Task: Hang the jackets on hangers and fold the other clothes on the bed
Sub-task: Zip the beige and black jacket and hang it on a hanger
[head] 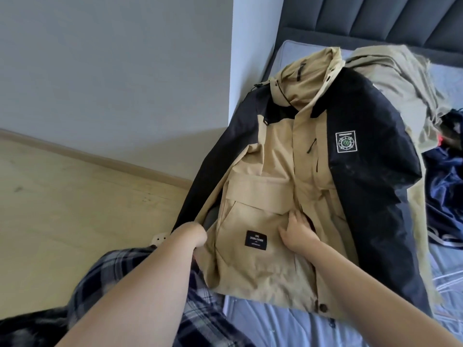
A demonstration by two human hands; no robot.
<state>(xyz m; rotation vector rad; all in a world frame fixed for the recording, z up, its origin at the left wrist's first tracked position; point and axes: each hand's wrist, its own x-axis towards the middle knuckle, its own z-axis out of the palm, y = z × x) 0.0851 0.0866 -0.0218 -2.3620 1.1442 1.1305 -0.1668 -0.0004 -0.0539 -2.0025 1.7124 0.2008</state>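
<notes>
On the blue quilted bed (275, 326) by the grey wall (125, 71), tugging the tan-and-black hooded jacket (270, 171) by its edge with left hand (198, 236) clenched round it, pressing right hand (298, 231) flat, fingers straight, likely smoothing it for hanging.

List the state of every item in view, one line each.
jacket: laid front-up on the bed, no hanger visible.
left hand: grips the jacket's side edge.
right hand: fingers flat on the jacket front.
beige garment: crumpled, unfolded.
navy garment: crumpled, unfolded.
</notes>
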